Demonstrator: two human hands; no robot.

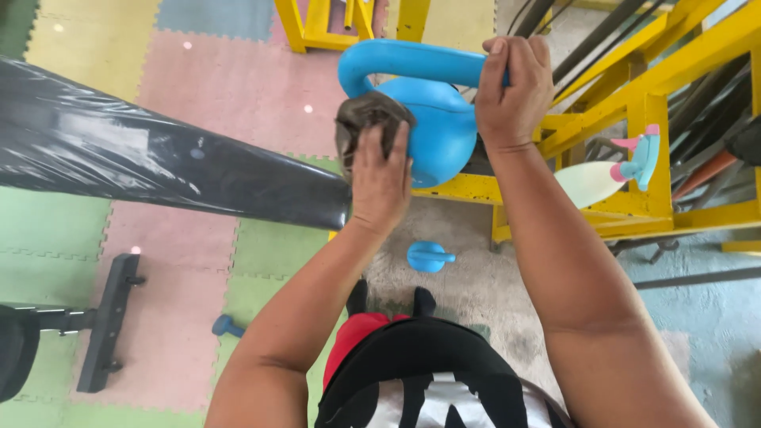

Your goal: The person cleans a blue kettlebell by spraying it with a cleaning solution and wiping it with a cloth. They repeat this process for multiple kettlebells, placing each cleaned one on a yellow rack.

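Observation:
My right hand (511, 87) grips the handle of a blue kettlebell (436, 119) and holds it up in front of me. Against the left side of the kettlebell's round body, my left hand (380, 170) presses a crumpled grey cloth (366, 119). Both forearms reach up from the bottom of the view, and below them I see my own torso and feet.
A black padded bench (143, 158) slants in from the left. A yellow metal rack (634, 103) stands behind, with a white spray bottle (614, 174) resting on it. A smaller blue kettlebell (428, 256) and a blue dumbbell (226, 325) lie on the floor mats.

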